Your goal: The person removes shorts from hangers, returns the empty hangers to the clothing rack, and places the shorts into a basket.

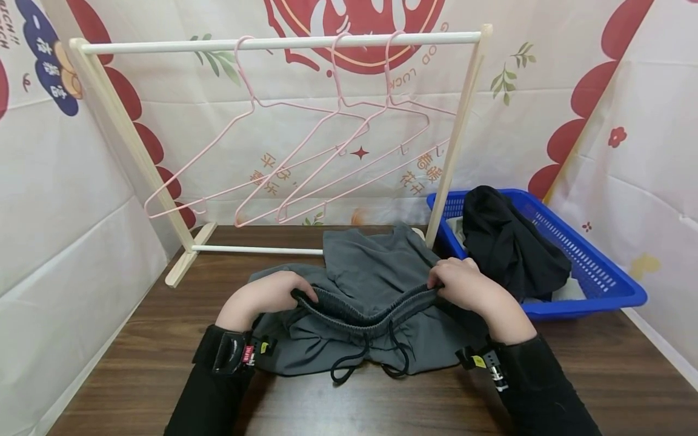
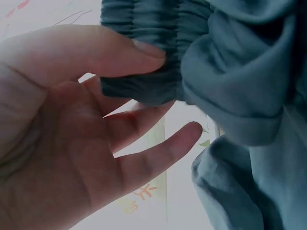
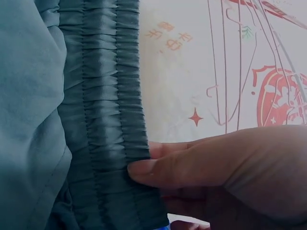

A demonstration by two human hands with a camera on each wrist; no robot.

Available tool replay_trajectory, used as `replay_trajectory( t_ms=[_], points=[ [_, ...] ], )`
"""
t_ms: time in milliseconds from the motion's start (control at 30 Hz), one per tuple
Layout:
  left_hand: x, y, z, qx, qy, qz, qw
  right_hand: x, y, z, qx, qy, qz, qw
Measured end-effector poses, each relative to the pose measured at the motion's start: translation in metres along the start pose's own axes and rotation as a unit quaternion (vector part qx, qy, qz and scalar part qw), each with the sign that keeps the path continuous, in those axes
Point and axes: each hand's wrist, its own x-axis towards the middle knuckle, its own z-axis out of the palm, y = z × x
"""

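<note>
Dark grey drawstring shorts point(image 1: 376, 260) lie on the table, their elastic waistband lifted toward me and sagging in the middle. Two black cord ends dangle from the front. At the waistband's left end, my left hand point(image 1: 275, 292) pinches the edge; in the left wrist view the thumb presses the gathered elastic point(image 2: 153, 28) while the lower fingers stretch out loosely. My right hand point(image 1: 463, 284) pinches the opposite end, its thumb on the ribbed band point(image 3: 108, 120) in the right wrist view. Part of the shorts behind the waistband is hidden.
Behind the shorts stands a rack with a white top rail point(image 1: 283, 43) and wooden side posts. Three pink hangers point(image 1: 305, 151) hang from it. On the right, a blue basket point(image 1: 600, 260) holds a black garment point(image 1: 507, 242) and some lighter cloth. Printed fabric surrounds the wooden table point(image 1: 163, 339).
</note>
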Motion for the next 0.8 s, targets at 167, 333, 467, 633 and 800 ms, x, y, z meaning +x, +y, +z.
replay_trajectory(
  t_ms=[167,333,467,633,800],
  points=[
    [-0.003,-0.002,-0.004,-0.016,0.015,0.002,0.9998,-0.002,0.001,-0.004,0.045,-0.002,0.019,0.9988],
    [-0.007,-0.004,-0.010,-0.009,0.042,-0.001,0.9991,-0.004,0.002,-0.009,0.073,0.000,0.031,0.9968],
    [-0.009,-0.004,-0.015,-0.014,0.066,0.000,0.9977,-0.006,0.002,-0.014,0.088,0.020,0.032,0.9954],
    [-0.010,-0.004,-0.020,-0.031,0.102,-0.004,0.9943,-0.006,0.005,-0.021,0.093,0.039,0.040,0.9941],
    [-0.014,-0.003,-0.025,-0.050,0.144,-0.016,0.9882,-0.008,0.008,-0.026,0.105,0.044,0.051,0.9922]
  ],
)
